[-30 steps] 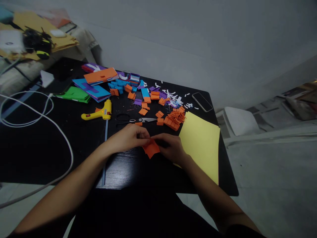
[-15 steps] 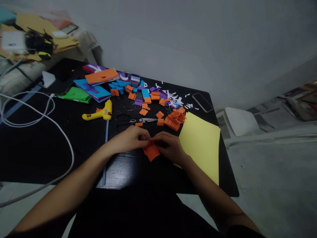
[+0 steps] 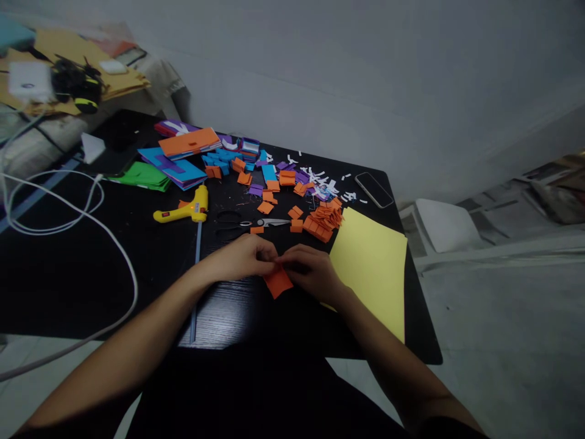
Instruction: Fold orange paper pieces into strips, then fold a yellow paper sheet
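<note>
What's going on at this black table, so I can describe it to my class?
A person's left hand and right hand hold a small, squarish piece of orange paper between their fingertips, over the black tabletop. Beyond the hands lie small folded orange paper pieces. A yellow glue gun lies to the left, and rectangular yellow paper lies to the right.

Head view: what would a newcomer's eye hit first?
Probably the large yellow sheet, bright against the black table, beside the right hand. Next, the yellow glue gun, lying left of the scissors. Then the small orange paper held between the left hand and right hand, front and centre.
</note>
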Tool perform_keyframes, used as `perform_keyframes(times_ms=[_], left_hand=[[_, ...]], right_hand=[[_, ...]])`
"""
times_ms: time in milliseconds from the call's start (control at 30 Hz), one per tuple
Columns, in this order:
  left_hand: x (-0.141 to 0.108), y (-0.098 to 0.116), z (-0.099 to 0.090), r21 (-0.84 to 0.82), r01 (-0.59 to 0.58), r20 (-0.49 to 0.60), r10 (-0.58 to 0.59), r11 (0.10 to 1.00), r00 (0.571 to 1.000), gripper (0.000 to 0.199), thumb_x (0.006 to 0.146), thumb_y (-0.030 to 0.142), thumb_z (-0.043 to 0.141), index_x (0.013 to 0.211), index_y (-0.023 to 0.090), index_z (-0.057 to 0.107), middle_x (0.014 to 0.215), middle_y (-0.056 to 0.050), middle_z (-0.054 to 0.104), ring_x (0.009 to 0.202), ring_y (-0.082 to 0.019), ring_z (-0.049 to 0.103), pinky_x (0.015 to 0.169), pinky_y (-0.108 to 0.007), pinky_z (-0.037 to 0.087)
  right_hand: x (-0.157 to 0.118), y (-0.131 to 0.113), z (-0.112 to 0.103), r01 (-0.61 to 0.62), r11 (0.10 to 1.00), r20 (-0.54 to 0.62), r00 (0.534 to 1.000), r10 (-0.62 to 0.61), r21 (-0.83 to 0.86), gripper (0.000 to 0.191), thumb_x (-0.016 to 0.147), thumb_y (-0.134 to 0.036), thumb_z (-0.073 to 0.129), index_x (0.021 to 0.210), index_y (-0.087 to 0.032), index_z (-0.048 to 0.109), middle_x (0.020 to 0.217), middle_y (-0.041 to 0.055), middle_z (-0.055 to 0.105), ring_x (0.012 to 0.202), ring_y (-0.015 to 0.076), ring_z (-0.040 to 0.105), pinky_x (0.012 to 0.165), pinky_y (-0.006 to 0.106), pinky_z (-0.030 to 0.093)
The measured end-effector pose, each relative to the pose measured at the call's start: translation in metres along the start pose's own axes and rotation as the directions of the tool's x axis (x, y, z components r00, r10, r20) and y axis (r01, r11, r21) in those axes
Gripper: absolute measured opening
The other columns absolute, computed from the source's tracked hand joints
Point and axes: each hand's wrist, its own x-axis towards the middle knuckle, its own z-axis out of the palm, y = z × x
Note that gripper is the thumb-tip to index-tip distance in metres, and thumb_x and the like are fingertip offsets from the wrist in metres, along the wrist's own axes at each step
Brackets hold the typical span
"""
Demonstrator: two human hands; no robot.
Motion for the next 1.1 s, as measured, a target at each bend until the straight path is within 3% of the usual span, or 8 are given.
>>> perform_keyframes(times_ms=[267,600,867,1100], left_hand=[[0.0004,0.0002,0.0016,0.033,-0.014,-0.018,0.014,0.999,1.0,0.015,0.078,0.021,0.061,0.084,0.015,0.073,0.069,0.002,0.068,0.063,-0.013,0.059,0.057,-0.022,0.039],[-0.0025,-0.0034,-0.0054,0.066,-0.025,0.009,0.024,0.998,1.0,0.018,0.087,0.029,0.063,0.087,0.015,0.074,0.071,0.0,0.072,0.064,-0.013,0.062,0.057,-0.021,0.041],[-0.0026,-0.003,-0.0049,0.004,-0.026,0.019,0.026,1.0,0.999,0.017,0.089,0.026,0.06,0.089,0.015,0.073,0.072,0.0,0.072,0.064,-0.013,0.065,0.059,-0.021,0.043],[-0.0027,-0.0039,-0.0058,0.031,-0.012,0.0,0.012,0.999,1.0,0.012,0.085,0.021,0.06,0.085,0.015,0.071,0.07,0.0,0.072,0.064,-0.013,0.065,0.058,-0.021,0.043]], right_hand=[[0.0016,-0.0001,-0.0022,-0.017,1.0,0.028,0.999,0.017,0.003,0.024,0.087,-0.011,0.072,0.106,-0.024,0.075,0.102,0.005,0.072,0.089,0.0173,0.07,0.077,0.029,0.056],[0.0026,-0.0034,-0.0021,-0.055,0.998,0.031,0.998,0.054,0.01,0.018,0.085,-0.013,0.074,0.101,-0.023,0.074,0.098,0.0046,0.072,0.084,0.0167,0.069,0.074,0.028,0.055],[0.0013,-0.0016,-0.0002,-0.187,0.979,0.043,0.982,0.184,0.085,0.018,0.083,-0.014,0.075,0.099,-0.022,0.074,0.094,0.0026,0.074,0.081,0.0162,0.07,0.072,0.027,0.055],[0.0009,-0.0014,0.0009,-0.216,0.968,0.044,0.976,0.212,0.128,0.017,0.083,-0.02,0.077,0.099,-0.021,0.075,0.092,0.0025,0.075,0.079,0.0161,0.07,0.072,0.027,0.055]])
